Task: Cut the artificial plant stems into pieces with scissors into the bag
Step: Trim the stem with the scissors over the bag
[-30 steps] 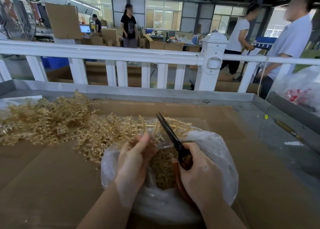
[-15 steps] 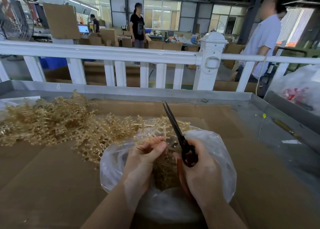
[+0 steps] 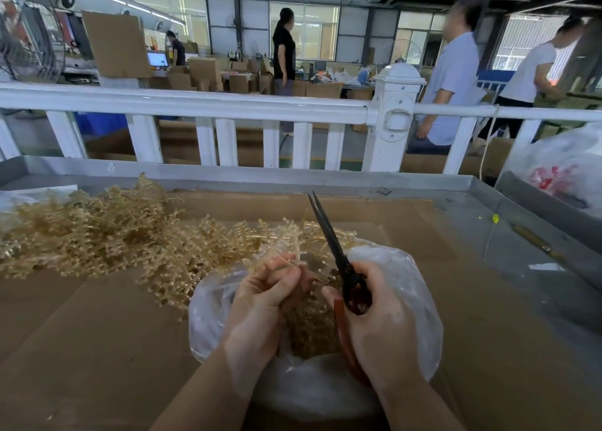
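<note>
I had my left hand [image 3: 260,303] pinching a pale-gold plastic plant stem [image 3: 294,251] at frame centre, its long axis upright over the clear plastic bag [image 3: 407,287]. Just right, my right hand [image 3: 374,323] gripped black-bladed scissors [image 3: 329,235], blades nearly closed, pointing up-left.

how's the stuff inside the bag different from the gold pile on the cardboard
The pile of uncut stems is long, branching sprigs sprawled loosely across the cardboard; the cut pieces are short bits packed densely inside the clear plastic bag. The pile looks pale and bright, the pieces darker and browner. Both are the same golden artificial plant material.
</note>
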Demonstrator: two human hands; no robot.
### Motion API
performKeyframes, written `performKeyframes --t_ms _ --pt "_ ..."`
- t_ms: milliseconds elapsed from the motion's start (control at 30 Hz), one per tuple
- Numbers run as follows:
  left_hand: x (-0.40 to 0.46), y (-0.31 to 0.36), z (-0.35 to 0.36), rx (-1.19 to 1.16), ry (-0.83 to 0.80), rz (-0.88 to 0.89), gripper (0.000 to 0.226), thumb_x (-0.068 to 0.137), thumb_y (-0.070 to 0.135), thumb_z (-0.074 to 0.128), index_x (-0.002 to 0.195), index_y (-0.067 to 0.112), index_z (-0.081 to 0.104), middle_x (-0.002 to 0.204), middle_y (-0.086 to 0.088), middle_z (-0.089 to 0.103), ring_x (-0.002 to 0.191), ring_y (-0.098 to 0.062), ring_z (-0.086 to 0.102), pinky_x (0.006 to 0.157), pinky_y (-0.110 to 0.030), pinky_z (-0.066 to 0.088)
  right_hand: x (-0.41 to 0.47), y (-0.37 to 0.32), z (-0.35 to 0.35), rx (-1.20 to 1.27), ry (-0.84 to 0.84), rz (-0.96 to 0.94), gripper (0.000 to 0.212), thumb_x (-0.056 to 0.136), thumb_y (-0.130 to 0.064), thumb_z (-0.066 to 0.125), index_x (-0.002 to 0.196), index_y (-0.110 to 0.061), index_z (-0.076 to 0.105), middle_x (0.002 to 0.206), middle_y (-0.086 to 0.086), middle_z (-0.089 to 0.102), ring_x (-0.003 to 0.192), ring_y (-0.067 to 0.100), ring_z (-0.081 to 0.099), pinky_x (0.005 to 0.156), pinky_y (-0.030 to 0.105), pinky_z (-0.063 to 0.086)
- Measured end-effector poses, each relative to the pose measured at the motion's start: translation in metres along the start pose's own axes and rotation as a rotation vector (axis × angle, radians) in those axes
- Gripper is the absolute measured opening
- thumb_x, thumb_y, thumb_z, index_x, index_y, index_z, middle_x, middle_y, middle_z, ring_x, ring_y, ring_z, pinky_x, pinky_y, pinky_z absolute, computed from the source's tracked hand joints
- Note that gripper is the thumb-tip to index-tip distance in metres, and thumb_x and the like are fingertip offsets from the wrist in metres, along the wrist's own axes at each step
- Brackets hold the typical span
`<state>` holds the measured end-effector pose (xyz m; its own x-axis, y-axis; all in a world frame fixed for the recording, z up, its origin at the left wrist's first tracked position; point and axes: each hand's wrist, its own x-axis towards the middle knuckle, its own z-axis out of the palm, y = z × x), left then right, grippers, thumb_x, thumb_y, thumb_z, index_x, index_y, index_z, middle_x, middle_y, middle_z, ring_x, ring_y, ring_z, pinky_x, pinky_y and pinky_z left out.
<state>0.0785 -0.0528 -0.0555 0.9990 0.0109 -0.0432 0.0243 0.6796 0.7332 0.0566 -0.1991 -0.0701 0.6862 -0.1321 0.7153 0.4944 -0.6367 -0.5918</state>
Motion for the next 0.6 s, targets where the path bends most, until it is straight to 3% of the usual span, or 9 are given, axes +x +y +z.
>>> performKeyframes --t_ms 100,167,233,300,433,533,600 --pt "-0.0016 -0.0016 -0.0003 0.035 -0.063 -0.002 0.012 0.066 -0.001 0.068 0.069 0.01 0.069 0.076 -0.012 0.07 0.071 -0.02 0.071 0.063 -0.027 0.057 -0.0002 0.0009 -0.0007 -0.001 0.001 -0.019 0.033 0.078 -0.023 0.078 0.106 -0.026 0.061 0.088 -0.021 0.064 0.086 -0.009 0.061 0.074 0.009 0.049" --pt "-0.0036 -0.0004 0.0 0.063 -0.09 -0.028 0.015 0.066 -0.001 0.069 0.08 0.002 0.068 0.077 -0.015 0.071 0.072 -0.023 0.071 0.062 -0.028 0.057 -0.0006 0.001 -0.0013 0.011 -0.019 -0.022 0.031 0.078 -0.018 0.076 0.105 -0.024 0.062 0.085 -0.019 0.065 0.083 -0.006 0.062 0.072 0.011 0.05" --pt "-0.0043 0.0019 0.0007 0.051 -0.067 -0.047 0.035 0.063 -0.002 0.07 0.097 -0.004 0.062 0.083 -0.017 0.072 0.076 -0.025 0.072 0.062 -0.029 0.057 -0.0005 0.0011 -0.002 0.011 -0.025 -0.013 0.032 0.077 -0.011 0.075 0.104 -0.023 0.063 0.083 -0.019 0.065 0.081 -0.005 0.062 0.072 0.01 0.049" --pt "-0.004 0.0046 0.0013 0.018 -0.023 -0.031 0.047 0.064 0.002 0.071 0.109 0.0 0.058 0.088 -0.015 0.072 0.076 -0.025 0.072 0.061 -0.031 0.057 0.0003 0.0018 -0.0028 0.016 -0.01 0.024 0.033 0.077 -0.006 0.075 0.104 -0.023 0.064 0.081 -0.018 0.065 0.081 -0.004 0.062 0.071 0.008 0.048" --pt "-0.0027 0.0062 0.0008 -0.026 -0.005 0.024 0.031 0.075 0.026 0.066 0.105 0.015 0.063 0.086 -0.005 0.071 0.073 -0.02 0.069 0.065 -0.036 0.06 0.0003 0.0011 -0.0027 -0.005 -0.017 0.04 0.033 0.076 -0.011 0.076 0.102 -0.028 0.063 0.08 -0.02 0.064 0.081 -0.004 0.061 0.07 0.007 0.046" --pt "-0.004 0.0045 0.0003 0.001 0.054 0.003 0.027 0.076 0.017 0.064 0.102 0.012 0.069 0.094 -0.013 0.073 0.081 -0.025 0.072 0.062 -0.035 0.058 -0.0002 -0.0023 -0.0031 -0.05 -0.031 -0.002 0.031 0.078 -0.019 0.074 0.102 -0.033 0.06 0.079 -0.019 0.064 0.078 -0.005 0.061 0.069 0.011 0.048" --pt "-0.0045 0.0038 0.0002 0.0 0.08 0.017 0.023 0.071 0.007 0.064 0.093 0.013 0.07 0.089 -0.014 0.072 0.075 -0.024 0.071 0.059 -0.033 0.057 0.0003 -0.0038 -0.0039 -0.081 -0.033 -0.04 0.028 0.079 -0.027 0.069 0.104 -0.034 0.059 0.08 -0.018 0.064 0.077 -0.004 0.061 0.07 0.015 0.05"
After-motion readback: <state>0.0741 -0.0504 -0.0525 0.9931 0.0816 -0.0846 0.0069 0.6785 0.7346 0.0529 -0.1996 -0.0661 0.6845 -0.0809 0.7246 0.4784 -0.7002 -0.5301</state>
